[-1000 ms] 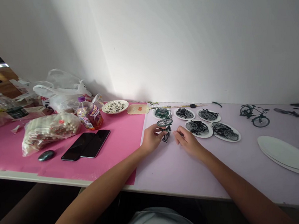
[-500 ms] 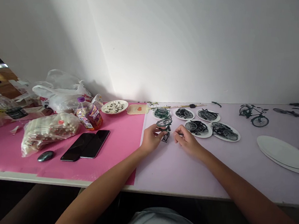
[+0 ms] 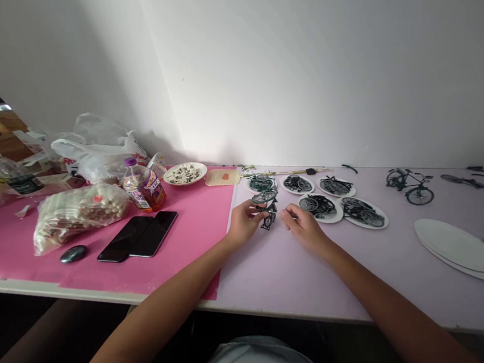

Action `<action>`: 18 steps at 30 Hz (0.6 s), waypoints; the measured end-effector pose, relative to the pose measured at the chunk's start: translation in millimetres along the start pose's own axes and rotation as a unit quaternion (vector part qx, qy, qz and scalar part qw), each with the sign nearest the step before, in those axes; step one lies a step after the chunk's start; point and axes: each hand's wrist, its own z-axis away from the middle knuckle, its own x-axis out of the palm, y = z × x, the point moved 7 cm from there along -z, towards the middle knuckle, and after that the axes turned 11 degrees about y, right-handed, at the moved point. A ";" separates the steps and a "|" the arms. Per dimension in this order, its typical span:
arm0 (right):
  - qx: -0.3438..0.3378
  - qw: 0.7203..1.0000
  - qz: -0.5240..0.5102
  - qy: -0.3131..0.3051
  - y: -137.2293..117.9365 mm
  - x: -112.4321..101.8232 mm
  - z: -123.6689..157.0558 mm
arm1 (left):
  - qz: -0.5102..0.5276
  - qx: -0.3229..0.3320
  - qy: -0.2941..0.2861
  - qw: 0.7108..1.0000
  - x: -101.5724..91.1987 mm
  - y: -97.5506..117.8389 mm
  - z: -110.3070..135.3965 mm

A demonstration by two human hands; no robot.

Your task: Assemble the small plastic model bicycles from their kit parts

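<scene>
My left hand point(image 3: 244, 221) is closed on a dark model bicycle point(image 3: 267, 223), which it holds on end above the pale sheet. One spoked wheel point(image 3: 265, 197) of the model sticks up above the fingers. A small screwdriver point(image 3: 275, 212) is pinched in my right hand point(image 3: 301, 226), its thin silvery shaft pointing left against the frame. The fingers hide most of its handle and the spot where the tip meets the model. Behind the hands, plates hold dark bicycle parts: frames point(image 3: 336, 185), wheels point(image 3: 310, 204) and other pieces point(image 3: 297, 183).
A finished-looking model bicycle point(image 3: 412, 186) stands at the back right, near stacked white plates point(image 3: 458, 248). Leftward on the pink sheet lie two phones point(image 3: 151, 234), a mouse point(image 3: 74, 254), a bagged bundle point(image 3: 80, 211), a drink bottle point(image 3: 143, 186) and a plate of small pieces point(image 3: 185, 173).
The upper wheel of the model has tilted slightly to a flatter angle. My right hand has shifted a little; both hands keep their grip beside each other.
</scene>
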 end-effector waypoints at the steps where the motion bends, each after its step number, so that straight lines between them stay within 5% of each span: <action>1: 0.000 1.000 -0.003 0.004 -0.8 -0.3 -0.3 | 0.007 -0.010 0.001 1.000 -0.4 -1.5 -0.7; 9: -0.034 0.990 0.016 0.134 1.0 -22.2 -10.8 | 0.102 -0.099 -0.032 0.989 4.2 -13.6 -1.6; 18: -0.002 0.990 -0.056 0.128 15.1 -17.6 -11.3 | 0.218 -0.145 -0.077 0.962 10.8 -8.2 3.6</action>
